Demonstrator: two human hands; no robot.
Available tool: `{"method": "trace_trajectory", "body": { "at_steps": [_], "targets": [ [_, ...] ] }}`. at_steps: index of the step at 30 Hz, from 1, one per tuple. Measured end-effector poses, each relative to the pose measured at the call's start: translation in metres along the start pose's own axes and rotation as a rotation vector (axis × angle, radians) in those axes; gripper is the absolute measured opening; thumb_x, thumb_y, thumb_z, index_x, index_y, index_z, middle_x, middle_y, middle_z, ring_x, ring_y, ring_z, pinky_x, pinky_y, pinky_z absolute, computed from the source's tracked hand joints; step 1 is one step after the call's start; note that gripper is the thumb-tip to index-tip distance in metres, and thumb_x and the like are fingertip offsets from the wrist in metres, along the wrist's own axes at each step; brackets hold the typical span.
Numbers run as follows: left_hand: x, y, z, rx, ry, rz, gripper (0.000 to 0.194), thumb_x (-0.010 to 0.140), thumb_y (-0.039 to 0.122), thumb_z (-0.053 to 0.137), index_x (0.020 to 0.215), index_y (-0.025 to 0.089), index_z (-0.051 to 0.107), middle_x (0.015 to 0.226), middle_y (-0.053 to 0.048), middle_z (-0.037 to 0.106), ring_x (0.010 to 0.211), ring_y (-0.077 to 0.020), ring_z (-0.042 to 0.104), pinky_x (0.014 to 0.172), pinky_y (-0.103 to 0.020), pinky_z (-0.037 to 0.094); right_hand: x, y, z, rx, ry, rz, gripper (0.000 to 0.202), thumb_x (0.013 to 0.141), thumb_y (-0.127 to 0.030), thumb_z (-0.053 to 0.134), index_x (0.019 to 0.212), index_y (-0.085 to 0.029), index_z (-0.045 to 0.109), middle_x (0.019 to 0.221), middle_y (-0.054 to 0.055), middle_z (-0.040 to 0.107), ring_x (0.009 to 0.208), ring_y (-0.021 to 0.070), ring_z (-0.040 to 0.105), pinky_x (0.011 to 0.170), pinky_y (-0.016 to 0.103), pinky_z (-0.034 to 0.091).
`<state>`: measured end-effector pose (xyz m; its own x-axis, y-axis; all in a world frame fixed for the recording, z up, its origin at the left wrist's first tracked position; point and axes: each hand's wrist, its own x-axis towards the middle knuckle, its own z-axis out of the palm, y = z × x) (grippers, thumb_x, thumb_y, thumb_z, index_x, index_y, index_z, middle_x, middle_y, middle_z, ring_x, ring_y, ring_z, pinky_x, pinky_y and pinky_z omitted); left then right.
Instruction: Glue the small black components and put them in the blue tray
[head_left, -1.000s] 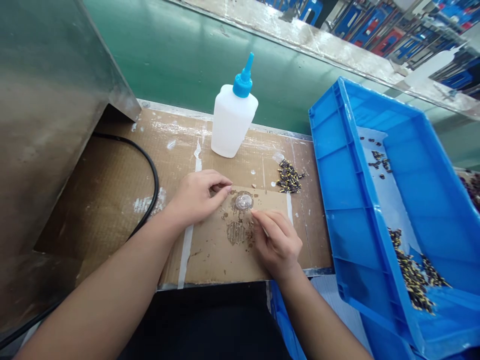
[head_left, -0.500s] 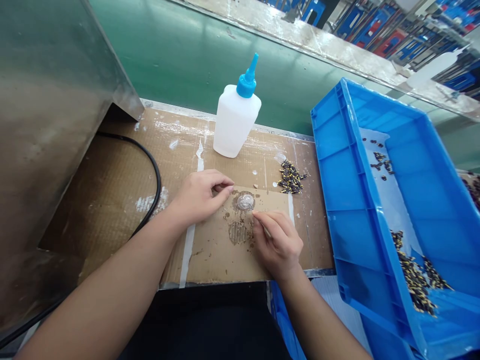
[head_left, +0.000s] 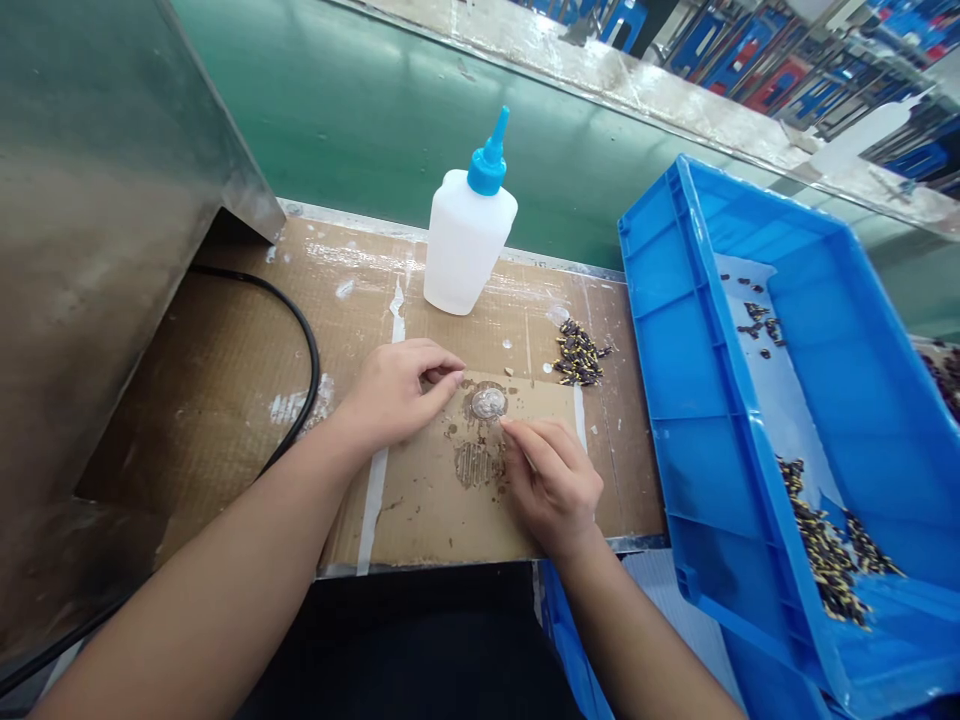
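My left hand (head_left: 409, 393) rests on the cardboard sheet (head_left: 420, 510), thumb and forefinger pinched together; whatever may be between them is too small to make out. Just right of those fingertips lies a shiny, whitish round blob (head_left: 488, 403) with a wet-looking ring around it. My right hand (head_left: 553, 480) is closed in a pinch at the blob's lower right edge. Something tiny and pale shows at its fingertips, but its kind is unclear. Below the blob, a patch of glossy clear strips (head_left: 474, 464) marks the cardboard.
A white squeeze bottle (head_left: 469, 245) with a blue nozzle stands behind my hands. Small black-and-yellow parts (head_left: 578, 353) are heaped to the right. A blue crate (head_left: 652, 330) holds more such parts. A black cable (head_left: 311, 350) curves past a metal housing (head_left: 90, 250) at left.
The whole view has shifted very slightly. Both hands keep nearly the same pose beside the blob, with the right fingertips still at its edge.
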<state>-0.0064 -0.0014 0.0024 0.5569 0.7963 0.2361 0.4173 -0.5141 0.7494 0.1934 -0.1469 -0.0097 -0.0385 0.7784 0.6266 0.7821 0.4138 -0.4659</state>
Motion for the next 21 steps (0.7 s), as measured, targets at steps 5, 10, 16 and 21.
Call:
{"method": "trace_trajectory", "body": {
  "at_steps": [5,10,16,21],
  "targets": [
    [0.0004,0.0000,0.0001,0.003,-0.005,-0.005,0.016,0.096,0.027,0.067,0.100,0.021,0.081,0.100,-0.003,0.082,0.087,-0.0192,0.074,0.080,-0.034,0.056,0.0005,-0.0016,-0.0001,0.002,0.069,-0.010,0.038,0.095,0.001,0.072,0.125,-0.022,0.074,0.101,0.007,0.077,0.088,0.0208,0.070,0.080,0.039,0.062],
    [0.0003,-0.0006,0.0004,0.005,-0.001,-0.002,0.015,0.095,0.026,0.067,0.099,0.021,0.081,0.099,-0.003,0.082,0.087,-0.0191,0.074,0.080,-0.034,0.056,0.0003,-0.0020,0.0013,-0.014,0.031,-0.004,0.036,0.096,0.001,0.072,0.124,-0.020,0.073,0.100,0.008,0.077,0.087,0.0209,0.069,0.079,0.038,0.061],
    [-0.0002,-0.0007,0.0010,0.002,0.003,0.006,0.016,0.095,0.027,0.067,0.100,0.021,0.081,0.100,-0.004,0.082,0.086,-0.0200,0.074,0.081,-0.035,0.057,-0.0007,-0.0039,0.0004,-0.042,0.006,0.009,0.037,0.098,-0.001,0.070,0.128,-0.022,0.072,0.102,0.008,0.077,0.088,0.0218,0.070,0.080,0.040,0.062],
    [-0.0004,0.0001,0.0008,0.005,-0.001,0.003,0.016,0.096,0.027,0.067,0.100,0.021,0.081,0.100,-0.004,0.082,0.087,-0.0203,0.074,0.081,-0.035,0.057,-0.0011,-0.0028,0.0013,-0.088,-0.021,0.029,0.035,0.101,-0.005,0.067,0.131,-0.023,0.071,0.103,0.009,0.077,0.090,0.0224,0.071,0.082,0.041,0.062]
  ]
}}
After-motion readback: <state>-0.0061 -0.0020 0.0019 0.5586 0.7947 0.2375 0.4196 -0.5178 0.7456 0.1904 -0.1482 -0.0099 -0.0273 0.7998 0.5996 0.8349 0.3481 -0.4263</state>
